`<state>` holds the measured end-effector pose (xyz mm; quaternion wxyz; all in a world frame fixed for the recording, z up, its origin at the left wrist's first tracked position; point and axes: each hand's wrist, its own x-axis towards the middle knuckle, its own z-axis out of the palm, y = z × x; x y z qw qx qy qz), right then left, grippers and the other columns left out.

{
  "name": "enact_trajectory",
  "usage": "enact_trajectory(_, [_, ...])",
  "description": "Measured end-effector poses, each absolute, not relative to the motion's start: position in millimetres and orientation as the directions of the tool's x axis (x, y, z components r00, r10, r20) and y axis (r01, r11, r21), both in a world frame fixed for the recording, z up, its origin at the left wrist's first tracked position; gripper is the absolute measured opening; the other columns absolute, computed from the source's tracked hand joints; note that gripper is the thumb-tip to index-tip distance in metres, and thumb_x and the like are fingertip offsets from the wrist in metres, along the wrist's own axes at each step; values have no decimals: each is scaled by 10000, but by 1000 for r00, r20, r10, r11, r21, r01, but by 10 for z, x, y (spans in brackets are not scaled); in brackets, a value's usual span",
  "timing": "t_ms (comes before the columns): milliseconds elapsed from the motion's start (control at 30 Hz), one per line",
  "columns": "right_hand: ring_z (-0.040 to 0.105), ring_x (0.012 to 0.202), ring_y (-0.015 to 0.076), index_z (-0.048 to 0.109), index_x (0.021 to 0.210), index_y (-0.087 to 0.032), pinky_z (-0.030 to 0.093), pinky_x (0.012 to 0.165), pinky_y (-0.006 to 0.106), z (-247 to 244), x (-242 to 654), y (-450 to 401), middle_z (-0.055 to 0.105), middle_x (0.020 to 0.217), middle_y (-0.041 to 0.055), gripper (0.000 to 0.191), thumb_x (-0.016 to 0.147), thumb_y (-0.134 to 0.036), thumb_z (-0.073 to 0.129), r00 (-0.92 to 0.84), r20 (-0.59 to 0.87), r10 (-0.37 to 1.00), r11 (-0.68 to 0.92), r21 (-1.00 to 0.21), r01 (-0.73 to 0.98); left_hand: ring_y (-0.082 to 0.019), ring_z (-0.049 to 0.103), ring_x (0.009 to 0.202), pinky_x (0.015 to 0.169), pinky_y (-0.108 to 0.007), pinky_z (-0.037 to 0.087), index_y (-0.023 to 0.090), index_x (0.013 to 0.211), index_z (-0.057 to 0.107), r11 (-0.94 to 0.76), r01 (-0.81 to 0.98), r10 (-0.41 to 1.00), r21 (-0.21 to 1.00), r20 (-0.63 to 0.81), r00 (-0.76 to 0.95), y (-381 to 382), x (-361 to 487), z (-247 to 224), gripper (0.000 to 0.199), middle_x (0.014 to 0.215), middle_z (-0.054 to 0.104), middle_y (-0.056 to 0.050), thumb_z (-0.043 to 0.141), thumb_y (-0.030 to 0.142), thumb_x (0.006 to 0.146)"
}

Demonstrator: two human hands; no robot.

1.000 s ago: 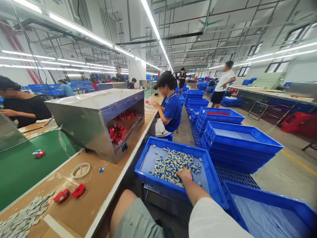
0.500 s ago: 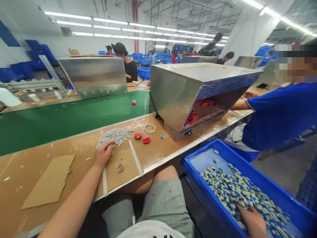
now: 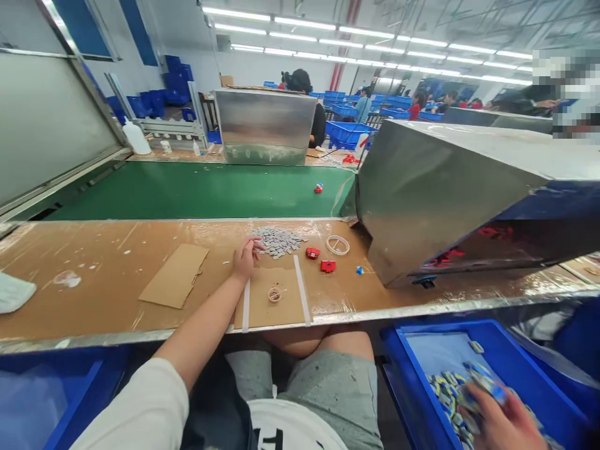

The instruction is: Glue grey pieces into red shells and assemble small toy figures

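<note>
My left hand (image 3: 246,256) rests at the left edge of a pile of small grey pieces (image 3: 280,242) on the bench, its fingers slightly bent; whether they pinch a piece is too small to tell. Over the blue bin (image 3: 407,356) at the lower right, my right hand (image 3: 504,415) is closed around several small grey, blue and yellow parts, blurred by motion. More such parts (image 3: 445,394) lie in the bin below it. Two red parts (image 3: 312,253) (image 3: 329,266) and a clear ring (image 3: 338,245) lie right of the grey pile. A small round container (image 3: 274,294) stands on taped cardboard.
A green conveyor belt (image 3: 210,194) runs behind the bench, carrying a small red part (image 3: 319,187). A large metal hopper (image 3: 431,187) with red parts inside stands at the right. Flat cardboard (image 3: 175,275) lies at the left. People work beyond the belt.
The view has turned left. My right hand has risen from the parts in the bin, now with several in its grasp. My left hand stays by the grey pile, its fingers moved a little.
</note>
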<state>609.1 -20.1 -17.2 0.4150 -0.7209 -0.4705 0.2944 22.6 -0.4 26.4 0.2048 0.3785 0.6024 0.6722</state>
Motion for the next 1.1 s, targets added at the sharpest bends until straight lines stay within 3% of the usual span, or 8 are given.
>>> enact_trajectory(167, [570, 614, 144, 679, 1122, -257, 514, 519, 286, 603, 3696, 480, 646, 909, 20, 469, 709, -441, 800, -210, 85, 974, 125, -975, 186, -144, 629, 726, 523, -230, 438, 163, 1047, 726, -260, 149, 593, 954, 279, -755, -152, -34, 436, 514, 1029, 777, -117, 320, 476, 1019])
enact_trajectory(300, [626, 870, 170, 739, 1074, -201, 566, 819, 319, 909, 1696, 745, 647, 1044, 35, 335, 748, -267, 702, -738, 343, 582, 600, -793, 105, -169, 650, 879, 598, -242, 490, 182, 1138, 699, -142, 198, 438, 970, 241, -866, -507, -413, 462, 500, 1167, 739, -118, 301, 471, 1047])
enact_trajectory(367, [627, 976, 183, 749, 1121, -179, 534, 934, 327, 862, 921, 724, 620, 1137, 58, 376, 747, -195, 717, -890, 260, 373, 754, -644, 128, -180, 656, 949, 679, -252, 519, 197, 1166, 677, -53, 212, 397, 976, 215, -892, -724, -585, 373, 404, 1194, 717, -107, 397, 454, 1031])
enact_trajectory(500, [623, 936, 197, 756, 1155, -186, 511, 895, 318, 611, 5, 561, 601, 1192, 71, 398, 759, -199, 793, -989, 74, 129, 863, -499, 76, -199, 665, 1043, 901, -311, 550, 209, 1215, 654, 44, 229, 413, 973, 191, -891, -1096, -799, 118, 325, 1211, 688, -94, 619, 388, 947])
enact_trajectory(800, [629, 1234, 250, 639, 1441, -206, 505, 1063, 368, 620, -117, 690, 660, 1398, 101, 571, 911, -386, 755, -954, 141, -266, 742, -601, -296, -239, 654, 1143, 1099, -448, 511, 226, 1352, 600, 181, 381, 516, 907, 242, -822, -1258, -845, 35, 437, 1368, 621, -126, 615, 240, 915])
enact_trajectory(933, [618, 1335, 254, 670, 1382, -230, 548, 1044, 382, 888, 303, 895, 668, 1456, 107, 463, 1011, -501, 617, -966, 251, -63, 570, -785, -242, -280, 614, 1233, 1123, -472, 483, 213, 1335, 622, 253, 541, 539, 802, 348, -768, -1273, -708, 237, 392, 1315, 635, -135, 592, 259, 947])
enact_trajectory(1033, [736, 960, 211, 761, 1069, -205, 595, 804, 330, 1048, 961, 1061, 782, 1048, 87, 440, 1032, -585, 543, -927, 288, 242, 435, -886, -162, -288, 608, 1231, 1113, -461, 466, 205, 1269, 653, 223, 660, 600, 717, 433, -673, -1275, -539, 466, 314, 1274, 668, -130, 579, 306, 981])
enact_trajectory(1100, [629, 639, 149, 718, 827, -196, 504, 593, 271, 1046, 1540, 1127, 682, 712, 26, 459, 1013, -590, 573, -802, 333, 496, 412, -903, -120, -272, 639, 1113, 1041, -425, 483, 202, 1072, 693, 167, 719, 679, 674, 450, -580, -1220, -399, 612, 226, 1115, 712, -101, 543, 362, 1019])
